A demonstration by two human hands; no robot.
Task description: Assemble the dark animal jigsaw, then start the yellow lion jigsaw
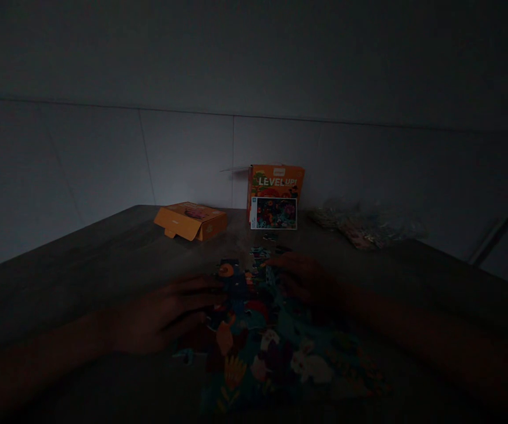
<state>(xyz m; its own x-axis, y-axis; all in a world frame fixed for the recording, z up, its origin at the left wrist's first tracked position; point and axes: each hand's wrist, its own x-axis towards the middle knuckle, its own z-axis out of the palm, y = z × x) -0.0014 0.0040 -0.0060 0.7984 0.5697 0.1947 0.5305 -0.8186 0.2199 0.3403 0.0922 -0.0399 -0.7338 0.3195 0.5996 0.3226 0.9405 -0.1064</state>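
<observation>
The scene is very dark. A colourful, partly joined jigsaw puzzle (271,347) lies flat on the table in front of me. My left hand (169,312) rests palm down on the puzzle's left edge, fingers pointing right toward dark pieces near an orange piece (226,270). My right hand (302,277) lies on the puzzle's far right part, fingertips touching pieces around its upper edge. Whether either hand pinches a piece is too dim to tell.
An orange puzzle box (275,196) stands upright at the back against the wall. Its orange lid (191,221) lies flat to the left. A clear plastic bag (364,227) with loose pieces lies at the back right. The grey table (81,265) extends left.
</observation>
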